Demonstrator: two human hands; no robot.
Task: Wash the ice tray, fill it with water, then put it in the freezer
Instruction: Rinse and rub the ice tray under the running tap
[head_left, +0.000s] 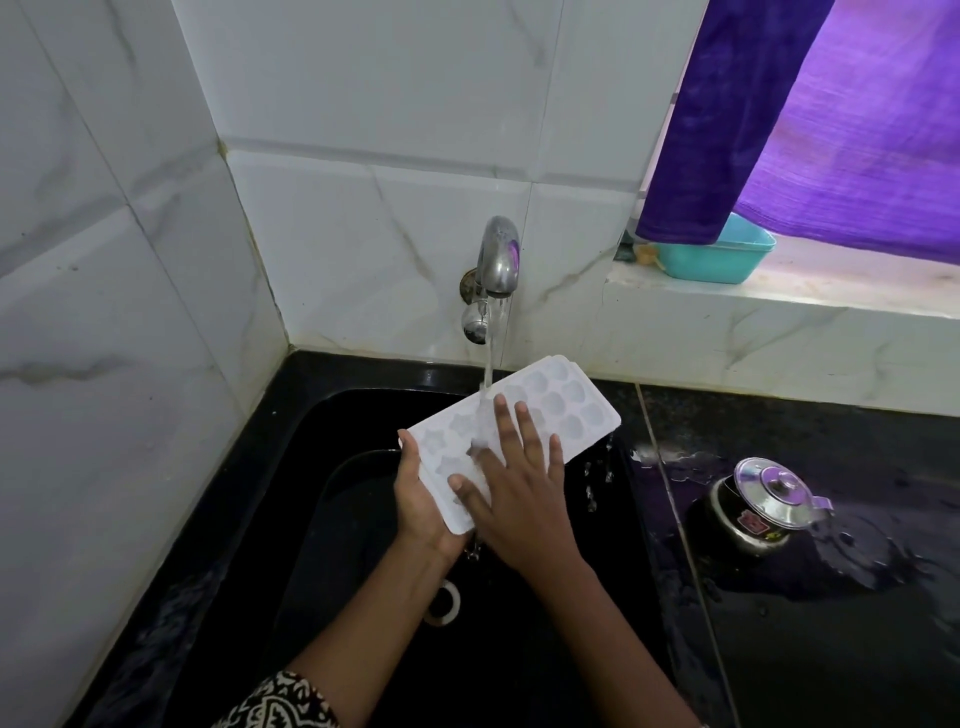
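A: Hands?
B: Left hand (415, 499) grips the near end of the white plastic ice tray (571, 410), palm under it, thumb on the edge. Right hand (519, 488) lies flat on top, fingers straight and spread, pressing the moulded cavities. The hands are close together, both on the tray.
A: Tray position?
B: Held tilted over the black sink (363, 415), near its back edge, far end pointing to the back right corner.
A: Anything in the cavities?
B: The water stream (491, 353) from the chrome wall tap (497, 257) hits the tray just beside the right fingers. Drops fall off the right edge. Can't tell if the cavities hold water.
A: Other containers?
B: Round steel pot with shiny lid (763, 509) on the wet black counter right of the sink, lid on, contents hidden. Teal plastic tub (722, 257) at the left end of the white window sill, partly behind the purple curtain (831, 130), contents not visible.
A: Sink bottom?
B: White drain ring (447, 603), below the wrists.
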